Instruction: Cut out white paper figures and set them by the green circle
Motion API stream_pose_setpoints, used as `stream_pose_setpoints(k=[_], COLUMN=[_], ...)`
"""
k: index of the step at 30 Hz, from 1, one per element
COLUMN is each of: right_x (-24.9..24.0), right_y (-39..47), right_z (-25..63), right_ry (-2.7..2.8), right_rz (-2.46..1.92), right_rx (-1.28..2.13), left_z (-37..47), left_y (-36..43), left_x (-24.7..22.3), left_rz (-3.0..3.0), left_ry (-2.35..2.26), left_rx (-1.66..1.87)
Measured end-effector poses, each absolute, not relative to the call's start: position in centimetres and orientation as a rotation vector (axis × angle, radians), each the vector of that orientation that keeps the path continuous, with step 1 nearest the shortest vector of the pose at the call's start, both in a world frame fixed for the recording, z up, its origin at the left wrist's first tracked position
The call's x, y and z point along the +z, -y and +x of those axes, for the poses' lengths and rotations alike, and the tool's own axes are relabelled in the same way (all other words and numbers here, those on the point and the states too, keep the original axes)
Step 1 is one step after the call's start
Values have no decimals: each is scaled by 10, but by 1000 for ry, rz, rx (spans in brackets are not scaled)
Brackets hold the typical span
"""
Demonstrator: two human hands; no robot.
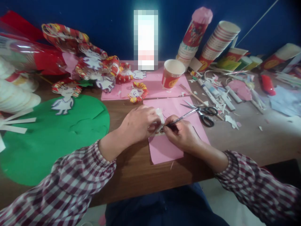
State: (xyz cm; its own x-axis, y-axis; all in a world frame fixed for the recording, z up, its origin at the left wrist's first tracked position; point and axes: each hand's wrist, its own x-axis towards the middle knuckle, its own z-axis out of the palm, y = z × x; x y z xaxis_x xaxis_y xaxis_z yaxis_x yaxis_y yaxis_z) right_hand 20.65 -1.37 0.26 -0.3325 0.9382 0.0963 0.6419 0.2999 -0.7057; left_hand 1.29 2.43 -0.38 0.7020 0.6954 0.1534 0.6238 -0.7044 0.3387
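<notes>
My right hand (182,131) is closed around a pen (185,116), its tip end down at a small white paper piece (160,113). With bent fingers, my left hand (141,122) grips that paper piece from the other side. Both hands are over a pink paper sheet (166,149) on the wooden table. Black-handled scissors (205,116) lie just beyond my right hand. A small paper figure with a red and yellow curled rim (138,92) sits beyond my left hand. What is drawn on the held paper is mostly hidden by my fingers.
A red paper cup (172,75) stands on more pink paper at the back. Stacked cups (218,40) lean behind it. Markers (209,91) and paper scraps lie to the right. On the left are a green paper disc (56,135) and several paper figures (63,99).
</notes>
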Motion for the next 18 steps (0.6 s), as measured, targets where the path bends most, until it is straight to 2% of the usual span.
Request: stream_pose_setpoints(k=[18], right_x=[1], right_y=[13], right_z=[208], right_ry=[2083], right_rz=[-1355], right_rx=[785], left_z=[15], left_y=[-23], left_x=[-3], left_rz=[2631], left_ry=[-1083], left_rx=[409])
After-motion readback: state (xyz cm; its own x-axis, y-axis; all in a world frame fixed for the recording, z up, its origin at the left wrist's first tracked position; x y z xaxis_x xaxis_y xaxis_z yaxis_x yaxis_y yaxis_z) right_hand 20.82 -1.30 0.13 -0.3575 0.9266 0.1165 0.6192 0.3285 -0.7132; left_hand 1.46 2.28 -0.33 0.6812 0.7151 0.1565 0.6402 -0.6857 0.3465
